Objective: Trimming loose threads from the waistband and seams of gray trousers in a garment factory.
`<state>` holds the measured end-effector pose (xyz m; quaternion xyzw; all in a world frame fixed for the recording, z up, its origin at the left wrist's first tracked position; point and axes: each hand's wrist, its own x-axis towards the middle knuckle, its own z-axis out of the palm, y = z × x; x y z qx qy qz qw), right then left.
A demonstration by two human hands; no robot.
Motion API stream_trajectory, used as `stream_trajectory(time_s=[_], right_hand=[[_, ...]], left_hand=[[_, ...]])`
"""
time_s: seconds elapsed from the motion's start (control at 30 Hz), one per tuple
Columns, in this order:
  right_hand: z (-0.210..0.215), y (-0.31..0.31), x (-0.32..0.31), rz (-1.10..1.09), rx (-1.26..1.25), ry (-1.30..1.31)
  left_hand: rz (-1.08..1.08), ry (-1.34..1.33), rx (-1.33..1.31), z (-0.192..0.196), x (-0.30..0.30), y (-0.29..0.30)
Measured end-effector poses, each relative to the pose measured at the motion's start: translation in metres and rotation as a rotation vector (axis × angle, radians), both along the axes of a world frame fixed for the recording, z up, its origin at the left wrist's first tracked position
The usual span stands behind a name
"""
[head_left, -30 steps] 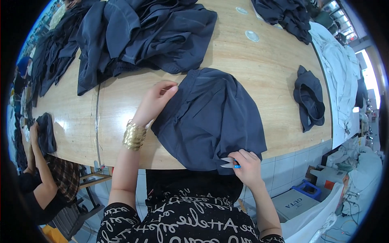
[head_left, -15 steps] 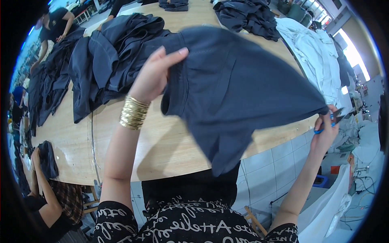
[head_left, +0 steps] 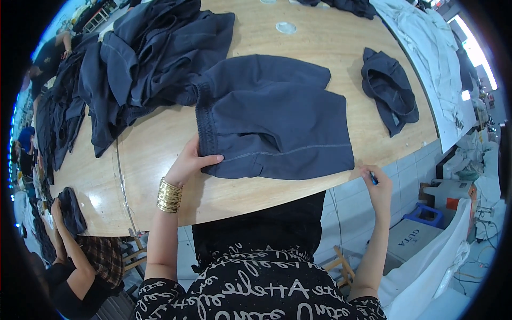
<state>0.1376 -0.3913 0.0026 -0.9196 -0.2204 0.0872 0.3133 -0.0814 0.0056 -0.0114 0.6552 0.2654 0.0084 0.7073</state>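
Observation:
A pair of dark grey shorts (head_left: 288,128) lies spread on the table, its elastic waistband to the left and leg hems to the right. My left hand (head_left: 189,162), with gold bangles on the wrist, grips the near end of the waistband, thumb on top and fingers beneath. At the near right hem corner is my right hand (head_left: 377,184), its fingers closed round blue-handled scissors (head_left: 373,178). Only a bit of blue shows; the blades are hidden. I cannot tell whether the right fingertips touch the hem.
A heap of dark garments (head_left: 144,58) covers the table's left side. A crumpled dark garment (head_left: 392,90) lies at the right. White cloth (head_left: 426,58) runs beyond the table's right edge. A co-worker's hands (head_left: 57,213) hold dark cloth at the lower left.
The shorts have come down from the air onto the table and now lie flatter. My left hand has moved nearer; my right hand has moved left and down. A crumpled dark garment now shows at the right.

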Motion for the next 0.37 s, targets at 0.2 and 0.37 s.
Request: stream_trajectory(time_s=[0.2, 0.37], right_hand=[[0.004, 0.026, 0.013, -0.192, 0.117, -0.006], [-0.009, 0.044, 0.025, -0.162, 0.106, 0.074]], left_hand=[[0.015, -0.073, -0.068, -0.001, 0.000, 0.007], [0.102, -0.051, -0.205, -0.004, 0.002, 0.006]])
